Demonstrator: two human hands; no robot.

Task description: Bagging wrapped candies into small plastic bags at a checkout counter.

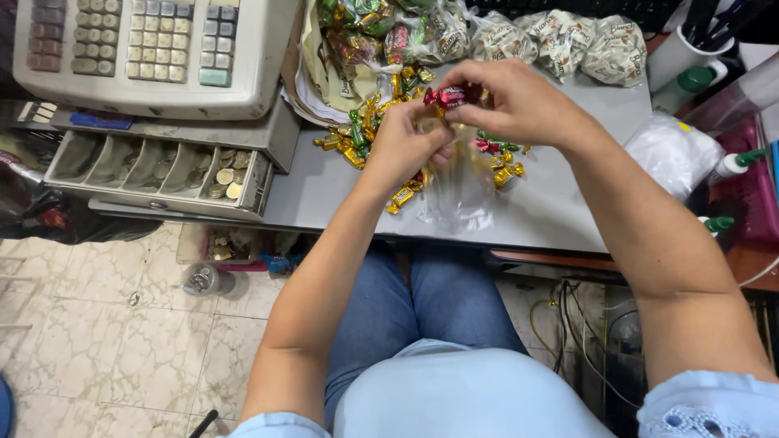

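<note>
We see a red wrapped candy (451, 96) pinched in the fingertips of the right hand (511, 101), held just above the grey surface (568, 212) and between the two hands. Its long axis runs roughly left to right across the view, one twisted end pointing toward the left hand (403, 146), the other hidden under the right fingers. The right hand is closed on the candy. The left hand is closed around the mouth of a clear plastic bag (459, 195), which hangs down from it and lies partly on the surface; the candy sits just above and beside that opening.

Around the hands we find a scatter of loose candies (361, 134) in gold, green and red wrappers, some under the left hand and some just right of the bag. Behind them, along the far edge, stands a row of filled, tied candy bags (560, 45). To the left sits a cash register (154, 49) with its coin drawer (162, 166) pulled open, coins in the right compartments. At the right lies a white crumpled plastic bundle (669, 154).
</note>
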